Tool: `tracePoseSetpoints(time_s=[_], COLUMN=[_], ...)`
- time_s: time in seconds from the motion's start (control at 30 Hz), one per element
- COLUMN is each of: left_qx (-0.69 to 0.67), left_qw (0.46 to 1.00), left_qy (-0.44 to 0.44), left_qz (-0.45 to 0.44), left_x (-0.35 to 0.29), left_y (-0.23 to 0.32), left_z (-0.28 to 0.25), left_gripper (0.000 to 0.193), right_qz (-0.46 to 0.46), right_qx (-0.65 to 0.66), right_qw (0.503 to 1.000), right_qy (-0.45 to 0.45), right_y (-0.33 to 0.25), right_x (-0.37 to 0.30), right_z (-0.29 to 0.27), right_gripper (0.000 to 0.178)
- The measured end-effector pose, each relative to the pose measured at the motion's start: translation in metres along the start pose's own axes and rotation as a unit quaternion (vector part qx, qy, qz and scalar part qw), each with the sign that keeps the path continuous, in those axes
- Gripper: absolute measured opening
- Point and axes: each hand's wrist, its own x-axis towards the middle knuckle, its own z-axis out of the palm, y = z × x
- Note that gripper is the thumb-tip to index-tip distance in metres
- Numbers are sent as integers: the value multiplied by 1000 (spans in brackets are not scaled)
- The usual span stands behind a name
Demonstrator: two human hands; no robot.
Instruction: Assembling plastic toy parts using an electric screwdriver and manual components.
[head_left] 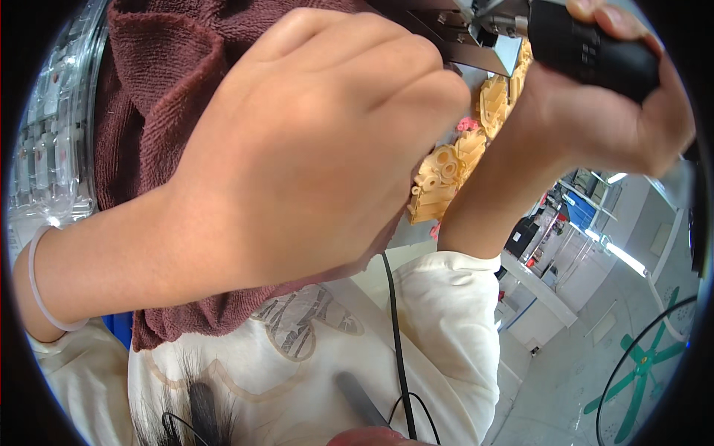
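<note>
Handle (595, 56), black and cylindrical, sits in the right hand (602, 111) at upper right; the fingers wrap over its far side with the fingertips visible along the top, a firm grip. Its left end joins a metal lever fixture (483, 30), partly cut off by the upper rim of the view.

Left hand (320, 149) fills the centre, back uppermost, knuckles toward upper right. Fingers bend down out of sight; cannot tell whether they are fully closed or hold anything. Pale elastic band (33, 275) around the left wrist.

Maroon terry towel (163, 82) lies beneath the left hand and forearm; its lower edge overlaps the white shirt (245, 386). Just beyond the towel's right edge, cream-yellow moulded plastic parts (439, 182) lie on a pale work surface (407, 236), in a strip between left hand and right forearm. Several show rings and ribs. Small pink pieces (467, 125) lie among them.

Clear plastic trays (52, 141), glossy and compartmented, stand beside the towel's left edge. Black cable (394, 320) runs down in front of the shirt. Background, lower right: green ceiling fan (643, 360) and lit tube lamp (625, 259).
</note>
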Motion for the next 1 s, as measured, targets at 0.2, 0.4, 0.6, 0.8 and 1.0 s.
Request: tracePoseSetpoints(time_s=[0.2, 0.4, 0.6, 0.8, 1.0], left_qx=[9, 16, 24, 29, 37], left_qw=[1000, 999, 999, 998, 996], left_qy=[7, 12, 17, 15, 20], left_qz=[7, 26, 37, 61, 73], left_x=[2, 4, 7, 3, 0], left_y=[2, 2, 3, 2, -4], left_z=[3, 5, 11, 10, 4], left_gripper=[28, 28, 27, 27, 27], right_qz=[-1, -12, -16, -28, -32], right_qx=[6, 4, 6, 0, 2], right_qw=[1000, 999, 998, 996, 995], right_qy=[15, 34, 52, 79, 97], right_y=[-29, -18, -41, -15, -10], right_x=[12, 6, 8, 1, 0], right_z=[-27, -14, -27, -9, 4], right_gripper=[20, 19, 19, 19, 18])
